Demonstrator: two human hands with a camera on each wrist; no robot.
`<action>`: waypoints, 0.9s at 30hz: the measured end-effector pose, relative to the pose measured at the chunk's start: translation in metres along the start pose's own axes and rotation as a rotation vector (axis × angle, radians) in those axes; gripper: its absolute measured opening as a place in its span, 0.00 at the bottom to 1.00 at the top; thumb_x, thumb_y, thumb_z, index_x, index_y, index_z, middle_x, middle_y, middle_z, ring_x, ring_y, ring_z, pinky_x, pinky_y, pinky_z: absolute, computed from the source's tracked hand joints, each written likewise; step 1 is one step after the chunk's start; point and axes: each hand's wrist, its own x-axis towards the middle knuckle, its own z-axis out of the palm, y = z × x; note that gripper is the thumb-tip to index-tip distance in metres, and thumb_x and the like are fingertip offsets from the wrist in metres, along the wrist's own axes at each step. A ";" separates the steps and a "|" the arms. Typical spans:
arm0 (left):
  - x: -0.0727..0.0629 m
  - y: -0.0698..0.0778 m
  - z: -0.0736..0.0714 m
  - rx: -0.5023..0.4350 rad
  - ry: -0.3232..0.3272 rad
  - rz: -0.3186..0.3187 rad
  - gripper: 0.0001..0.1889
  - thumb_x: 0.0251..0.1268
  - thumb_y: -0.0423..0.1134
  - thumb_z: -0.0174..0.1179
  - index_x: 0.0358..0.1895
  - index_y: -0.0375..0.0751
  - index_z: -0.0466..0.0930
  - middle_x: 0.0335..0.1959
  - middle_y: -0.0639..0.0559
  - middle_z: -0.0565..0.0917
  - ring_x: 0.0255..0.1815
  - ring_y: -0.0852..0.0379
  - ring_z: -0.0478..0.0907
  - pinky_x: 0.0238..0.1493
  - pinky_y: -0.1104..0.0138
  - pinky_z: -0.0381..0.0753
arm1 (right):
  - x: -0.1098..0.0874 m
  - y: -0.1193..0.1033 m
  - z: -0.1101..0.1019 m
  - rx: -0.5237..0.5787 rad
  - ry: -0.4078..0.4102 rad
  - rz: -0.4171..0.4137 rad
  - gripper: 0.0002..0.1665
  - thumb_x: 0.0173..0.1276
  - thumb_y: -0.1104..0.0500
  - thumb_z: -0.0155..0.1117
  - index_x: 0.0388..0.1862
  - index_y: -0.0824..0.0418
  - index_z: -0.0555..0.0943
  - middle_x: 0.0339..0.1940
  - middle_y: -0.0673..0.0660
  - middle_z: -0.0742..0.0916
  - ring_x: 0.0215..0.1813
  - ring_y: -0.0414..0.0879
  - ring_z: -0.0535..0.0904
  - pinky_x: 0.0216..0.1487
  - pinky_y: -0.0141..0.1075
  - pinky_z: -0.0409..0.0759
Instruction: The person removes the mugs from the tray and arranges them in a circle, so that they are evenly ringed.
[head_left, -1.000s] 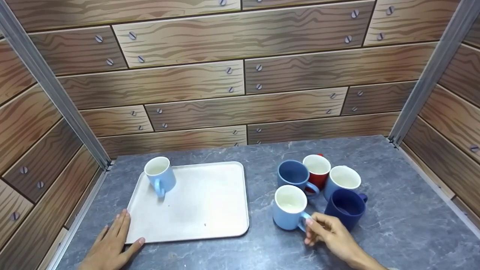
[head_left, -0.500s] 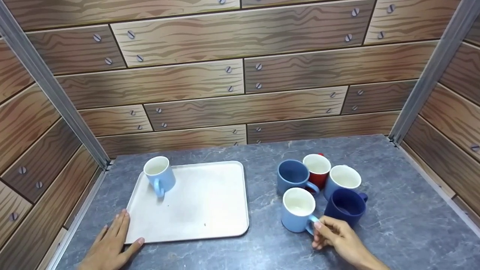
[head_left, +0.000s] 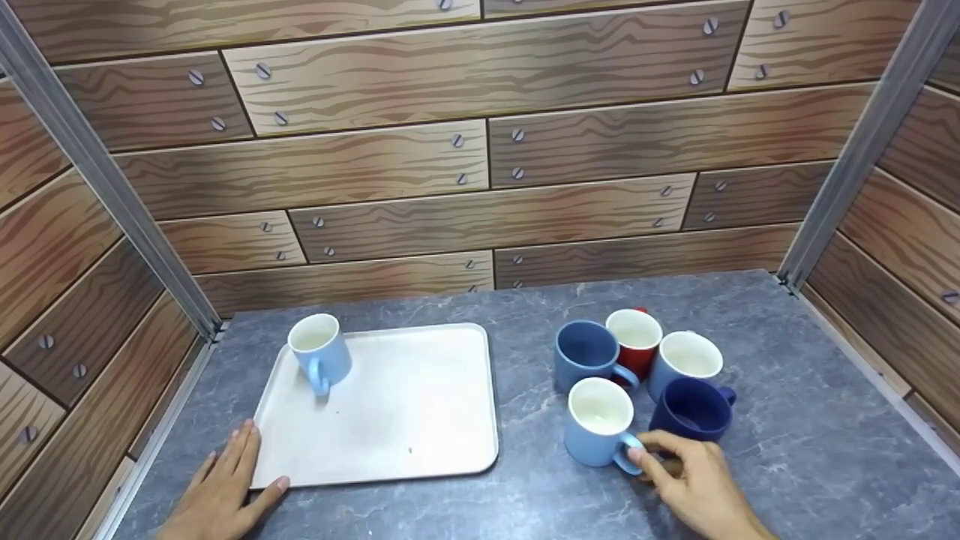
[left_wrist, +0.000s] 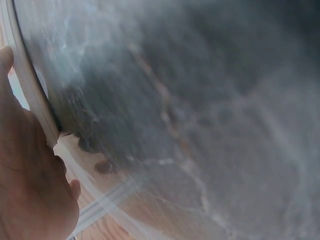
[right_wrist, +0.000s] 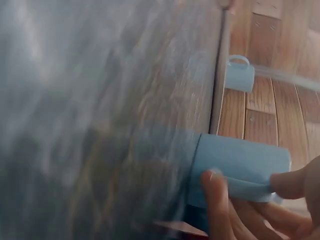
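A light blue mug (head_left: 598,427) with a white inside stands upright on the grey marbled table, its handle turned toward my right hand (head_left: 694,480). The thumb and fingers of that hand are at the handle (right_wrist: 247,189), which they pinch in the right wrist view. My left hand (head_left: 217,487) lies flat with fingers spread, its fingertips and thumb on the left front corner of a white tray (head_left: 420,465). A second light blue mug (head_left: 330,360) stands at the tray's back left corner, handle to the front.
Behind the held mug stand a medium blue mug (head_left: 576,367), a red mug (head_left: 643,364) and another light blue mug (head_left: 667,379). A dark blue mug (head_left: 694,420) is close by my right hand. Wood-patterned walls (head_left: 390,157) enclose the table's back and sides.
The light blue mug in my right hand has moved a little to the right and toward me, close in front of the medium blue mug. My left hand has stayed on the tray.
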 end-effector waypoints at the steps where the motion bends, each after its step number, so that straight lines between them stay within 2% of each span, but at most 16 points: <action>1: 0.000 0.000 0.000 0.002 0.000 0.000 0.57 0.77 0.73 0.50 0.84 0.23 0.48 0.86 0.26 0.50 0.86 0.26 0.51 0.78 0.26 0.50 | -0.001 -0.001 0.001 -0.077 0.062 -0.090 0.08 0.68 0.65 0.78 0.45 0.60 0.92 0.37 0.53 0.94 0.32 0.34 0.90 0.31 0.27 0.87; 3: 0.001 0.000 0.000 0.003 0.004 0.005 0.57 0.77 0.72 0.50 0.84 0.23 0.48 0.86 0.26 0.50 0.86 0.26 0.51 0.78 0.26 0.50 | -0.001 -0.003 0.004 -0.221 0.185 -0.275 0.16 0.57 0.71 0.84 0.43 0.58 0.94 0.35 0.50 0.95 0.32 0.30 0.88 0.32 0.22 0.84; 5: 0.001 0.001 -0.001 0.002 0.007 0.008 0.56 0.78 0.72 0.50 0.84 0.23 0.48 0.86 0.26 0.50 0.86 0.26 0.50 0.78 0.26 0.50 | 0.001 -0.003 0.004 -0.334 0.258 -0.418 0.22 0.49 0.73 0.87 0.43 0.58 0.95 0.35 0.49 0.95 0.34 0.30 0.88 0.35 0.20 0.83; 7: 0.001 0.001 -0.001 -0.002 0.006 0.008 0.56 0.78 0.72 0.50 0.84 0.23 0.48 0.86 0.26 0.50 0.86 0.26 0.50 0.78 0.26 0.50 | 0.003 -0.003 0.004 -0.411 0.283 -0.498 0.24 0.44 0.74 0.87 0.42 0.58 0.96 0.36 0.48 0.95 0.35 0.33 0.89 0.38 0.21 0.84; 9: 0.001 0.001 -0.001 -0.003 -0.002 0.003 0.57 0.77 0.72 0.50 0.84 0.23 0.48 0.86 0.26 0.49 0.86 0.26 0.50 0.78 0.26 0.50 | 0.005 -0.002 0.003 -0.480 0.286 -0.537 0.25 0.44 0.74 0.88 0.43 0.58 0.95 0.38 0.48 0.95 0.36 0.37 0.91 0.40 0.23 0.85; 14: 0.001 0.001 -0.001 -0.003 -0.013 -0.004 0.57 0.77 0.73 0.50 0.84 0.23 0.47 0.86 0.26 0.49 0.86 0.26 0.49 0.78 0.26 0.49 | 0.010 -0.003 0.002 -0.574 0.292 -0.563 0.23 0.45 0.74 0.86 0.42 0.60 0.95 0.38 0.49 0.95 0.37 0.41 0.92 0.39 0.30 0.87; 19: 0.001 0.002 -0.001 -0.014 -0.017 -0.008 0.57 0.77 0.73 0.49 0.84 0.23 0.47 0.87 0.26 0.49 0.86 0.25 0.48 0.78 0.26 0.49 | 0.014 -0.005 0.005 -0.647 0.309 -0.542 0.20 0.47 0.74 0.85 0.40 0.60 0.95 0.36 0.50 0.94 0.34 0.42 0.92 0.33 0.36 0.88; 27: 0.001 0.000 -0.001 -0.015 -0.037 -0.016 0.57 0.78 0.74 0.48 0.85 0.24 0.45 0.87 0.26 0.47 0.86 0.25 0.47 0.78 0.25 0.48 | 0.025 -0.010 0.013 -0.758 0.311 -0.486 0.13 0.52 0.74 0.81 0.35 0.63 0.91 0.30 0.50 0.90 0.27 0.52 0.88 0.22 0.45 0.83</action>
